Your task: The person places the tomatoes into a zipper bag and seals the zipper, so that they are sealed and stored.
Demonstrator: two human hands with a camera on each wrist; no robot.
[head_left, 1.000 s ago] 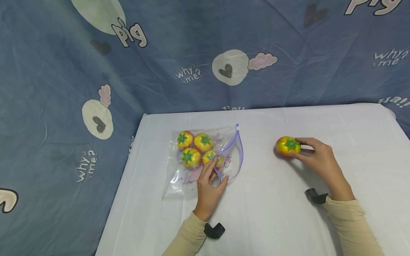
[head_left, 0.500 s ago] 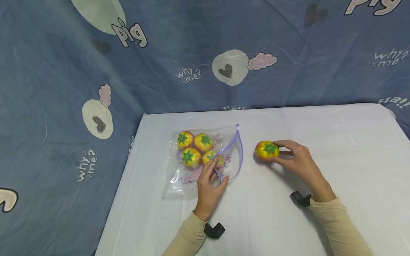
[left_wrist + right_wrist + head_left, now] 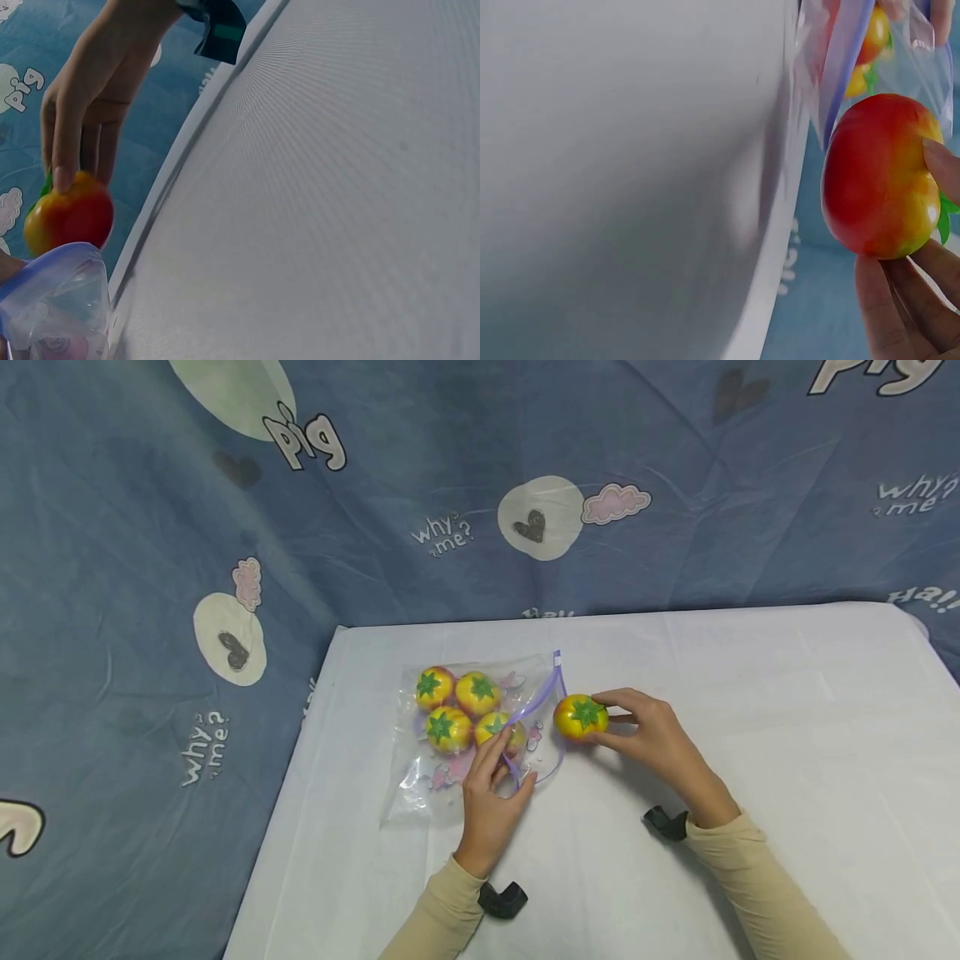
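Observation:
My right hand (image 3: 660, 745) holds a red-and-yellow tomato (image 3: 581, 718) with a green star-shaped top between thumb and fingertips. That tomato overlaps the mouth of a clear zip bag (image 3: 411, 797) with a purple seal strip (image 3: 52, 266). Left of it, my left hand (image 3: 487, 818) grips the near side of the bag's mouth, which gapes towards the right. Several similar tomatoes (image 3: 448, 731) lie inside, one partly behind the left fingers. In the right wrist view the held tomato (image 3: 881, 176) shows its red side, right by the purple strip.
A white cloth covers the table (image 3: 810, 718). Behind it and to the left hangs a blue printed curtain (image 3: 420, 460). Each wrist carries a black camera mount (image 3: 502, 900).
My right hand has carried the tomato leftwards across the table to the bag's mouth. The left hand and the bag have stayed in place.

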